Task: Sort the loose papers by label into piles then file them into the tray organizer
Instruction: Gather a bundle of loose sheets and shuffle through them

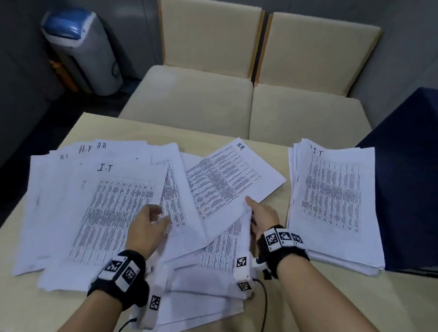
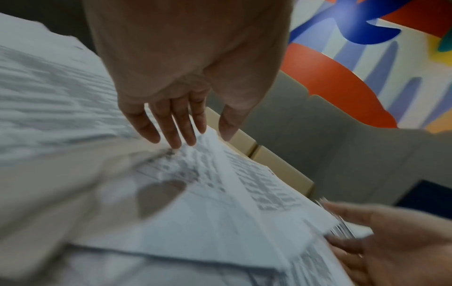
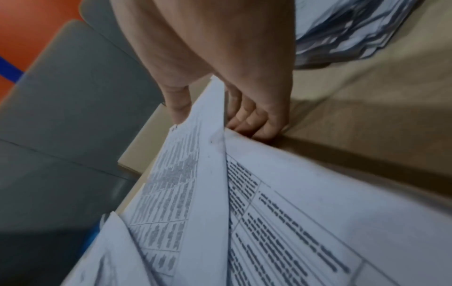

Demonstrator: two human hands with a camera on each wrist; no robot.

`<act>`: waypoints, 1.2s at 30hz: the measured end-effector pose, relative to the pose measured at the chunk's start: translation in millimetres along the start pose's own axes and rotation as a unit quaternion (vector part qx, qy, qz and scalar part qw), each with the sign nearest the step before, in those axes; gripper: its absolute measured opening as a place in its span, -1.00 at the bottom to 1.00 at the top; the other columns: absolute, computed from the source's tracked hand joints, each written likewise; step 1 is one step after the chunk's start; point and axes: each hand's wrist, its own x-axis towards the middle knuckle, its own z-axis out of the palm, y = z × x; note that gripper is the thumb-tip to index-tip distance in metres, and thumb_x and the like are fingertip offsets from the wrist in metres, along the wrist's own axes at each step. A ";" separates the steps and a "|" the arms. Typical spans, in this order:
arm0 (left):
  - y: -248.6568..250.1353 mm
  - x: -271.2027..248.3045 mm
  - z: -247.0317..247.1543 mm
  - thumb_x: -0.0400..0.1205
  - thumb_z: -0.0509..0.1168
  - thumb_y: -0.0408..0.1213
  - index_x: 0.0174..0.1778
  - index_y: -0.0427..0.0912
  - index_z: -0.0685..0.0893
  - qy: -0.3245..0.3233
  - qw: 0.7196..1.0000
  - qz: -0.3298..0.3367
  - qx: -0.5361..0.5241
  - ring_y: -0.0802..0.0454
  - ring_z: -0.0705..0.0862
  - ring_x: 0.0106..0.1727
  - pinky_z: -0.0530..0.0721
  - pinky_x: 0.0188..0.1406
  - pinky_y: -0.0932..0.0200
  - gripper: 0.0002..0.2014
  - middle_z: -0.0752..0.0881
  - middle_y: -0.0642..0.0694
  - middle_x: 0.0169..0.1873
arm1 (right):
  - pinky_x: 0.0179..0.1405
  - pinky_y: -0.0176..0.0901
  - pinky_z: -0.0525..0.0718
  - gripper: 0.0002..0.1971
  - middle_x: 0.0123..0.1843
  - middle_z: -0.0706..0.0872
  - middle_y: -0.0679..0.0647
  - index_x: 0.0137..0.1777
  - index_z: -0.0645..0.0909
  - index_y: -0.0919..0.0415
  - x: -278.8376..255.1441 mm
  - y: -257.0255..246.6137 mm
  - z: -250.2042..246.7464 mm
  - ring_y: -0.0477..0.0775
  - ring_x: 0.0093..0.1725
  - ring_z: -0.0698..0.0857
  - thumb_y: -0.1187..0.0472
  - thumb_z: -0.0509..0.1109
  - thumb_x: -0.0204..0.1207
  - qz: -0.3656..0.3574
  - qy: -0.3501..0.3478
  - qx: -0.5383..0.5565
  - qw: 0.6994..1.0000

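Note:
Loose printed papers (image 1: 57, 206) lie fanned over the left and middle of the tan table (image 1: 330, 304). Their handwritten labels read H-R, H-F and I-T. An I-T sheet (image 1: 109, 199) tops the left spread. My left hand (image 1: 161, 219) hovers over its right edge, and in the left wrist view its straight fingers (image 2: 176, 141) touch the paper. My right hand (image 1: 250, 208) pinches the near corner of an H-R sheet (image 1: 227, 181), thumb above and fingers (image 3: 247, 123) below, lifting it. A squared I-T pile (image 1: 334, 198) sits at the right.
A dark blue boxy object (image 1: 425, 174) stands at the table's right edge, touching the I-T pile. Two beige chairs (image 1: 229, 59) sit behind the table. A grey and blue appliance (image 1: 80, 50) stands on the floor at the back left. Wrist camera cables (image 1: 262, 307) trail over the near papers.

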 end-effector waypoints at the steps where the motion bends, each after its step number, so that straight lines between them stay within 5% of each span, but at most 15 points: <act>1: -9.0 4.5 -13.0 0.65 0.42 -0.21 0.30 -0.21 0.60 0.008 1.000 -0.014 -0.015 -0.03 0.68 0.17 0.63 0.29 -0.02 -0.67 0.70 -0.04 0.13 | 0.31 0.29 0.73 -0.72 0.07 0.86 0.19 -0.03 0.75 0.24 1.2 -2.5 3.9 0.26 0.10 0.82 0.06 0.66 0.42 -0.001 0.015 0.003 1.000; 5: -41.5 25.0 -56.9 0.63 0.44 -0.23 0.22 -0.19 0.59 0.032 0.996 -0.065 -0.053 -0.11 0.70 0.05 0.63 0.11 0.01 -0.71 0.71 -0.08 0.05 | 0.39 0.17 0.67 -0.59 0.32 0.78 0.23 0.29 0.70 0.34 -18.5 -28.3 24.8 0.20 0.18 0.75 0.16 0.62 0.51 0.001 0.057 -0.014 0.998; 9: -67.6 48.3 -77.3 0.62 0.45 -0.23 0.17 -0.18 0.57 -0.051 0.994 -0.083 -0.057 -0.03 0.66 -0.23 0.64 -0.23 0.13 -0.72 0.71 -0.16 -0.02 | 0.20 -0.05 0.53 -0.50 0.35 0.63 0.15 0.47 0.52 0.26 -40.3 -41.7 47.7 0.20 0.26 0.62 0.13 0.53 0.61 0.035 0.050 -0.071 0.996; 13: -75.2 61.6 -86.8 0.62 0.44 -0.12 0.13 -0.10 0.53 -0.120 0.992 -0.031 0.037 -0.01 0.69 -0.24 0.67 -0.23 0.08 -0.72 0.72 -0.13 -0.15 | 0.50 0.05 0.46 -0.28 0.64 0.45 0.35 0.65 0.28 0.50 -52.2 -48.4 74.6 0.35 0.58 0.49 0.04 0.42 0.69 0.001 0.083 -0.253 0.964; 15: -74.0 64.0 -88.3 0.63 0.43 -0.08 0.12 -0.08 0.50 -0.144 0.987 -0.010 0.074 -0.01 0.69 -0.24 0.71 -0.17 0.04 -0.71 0.73 -0.14 -0.18 | 0.44 0.10 0.52 -0.37 0.54 0.54 0.42 0.56 0.40 0.52 -64.6 -60.4 81.1 0.40 0.49 0.56 0.03 0.40 0.70 -0.059 0.135 -0.312 0.939; 17: -74.7 65.7 -90.2 0.63 0.42 -0.06 0.12 -0.06 0.48 -0.168 0.982 0.000 0.084 0.03 0.66 -0.30 0.73 -0.15 0.02 -0.70 0.67 -0.09 -0.23 | 0.28 0.19 0.67 -0.57 0.23 0.72 0.40 0.25 0.60 0.43 -80.9 -78.9 80.1 0.39 0.22 0.71 0.01 0.40 0.69 -0.135 0.185 -0.327 0.917; 20: -74.8 70.9 -99.7 0.63 0.41 -0.01 0.16 -0.06 0.47 -0.227 0.973 -0.013 0.052 0.06 0.64 -0.25 0.70 -0.25 0.08 -0.67 0.66 -0.05 -0.11 | -0.18 0.01 0.66 -0.62 -0.28 0.61 0.19 -0.23 0.47 0.22 -121.5 -118.6 71.9 0.17 -0.27 0.61 -0.03 0.42 0.67 -0.227 0.239 -0.302 0.894; 23: -71.8 80.1 -116.8 0.65 0.39 -0.01 0.18 -0.10 0.56 -0.216 0.976 0.013 0.031 0.06 0.69 -0.06 0.69 -0.07 0.11 -0.69 0.71 -0.02 -0.01 | -0.15 -0.07 0.64 -0.66 -0.13 0.72 0.20 -0.09 0.62 0.31 -173.9 -161.5 71.5 0.14 -0.21 0.66 -0.01 0.50 0.62 -0.355 0.254 -0.223 0.872; 26: -77.7 94.3 -140.4 0.66 0.38 -0.08 0.20 -0.17 0.62 -0.063 0.994 0.051 0.068 0.02 0.68 0.03 0.65 0.08 0.10 -0.71 0.71 -0.06 0.07 | -0.14 -0.30 0.72 -0.73 0.00 0.80 0.05 0.12 0.72 0.26 -219.9 -188.3 84.7 -0.11 -0.14 0.77 0.05 0.53 0.61 -0.440 0.208 -0.147 0.861; 29: -94.1 113.0 -161.8 0.60 0.43 -0.06 0.27 -0.26 0.57 0.024 0.996 0.005 0.087 -0.17 0.62 0.18 0.65 0.24 -0.13 -0.56 0.63 -0.20 0.18 | -0.25 -0.44 0.71 -0.84 -0.08 0.81 -0.09 0.14 0.70 0.20 -224.8 -188.2 109.4 -0.29 -0.23 0.77 0.22 0.53 0.60 -0.407 0.097 -0.089 0.904; 32: -104.6 123.5 -169.7 0.57 0.46 -0.01 0.34 -0.35 0.51 0.044 0.995 -0.052 0.070 -0.29 0.53 0.33 0.56 0.35 -0.17 -0.42 0.55 -0.32 0.30 | -0.21 -0.32 0.76 -0.80 -0.16 0.89 -0.13 0.09 0.73 0.21 -185.9 -154.3 146.5 -0.19 -0.20 0.83 0.45 0.51 0.53 -0.308 0.025 -0.058 0.949; 36: -101.7 122.2 -169.1 0.55 0.45 0.05 0.39 -0.33 0.48 0.093 0.989 -0.102 0.061 -0.30 0.45 0.42 0.51 0.35 -0.25 -0.35 0.48 -0.32 0.38 | -0.14 -0.05 0.80 -0.64 0.12 0.86 0.25 0.25 0.67 0.42 -119.8 -66.5 186.6 0.18 -0.05 0.86 0.61 0.44 0.46 -0.095 -0.033 -0.091 0.991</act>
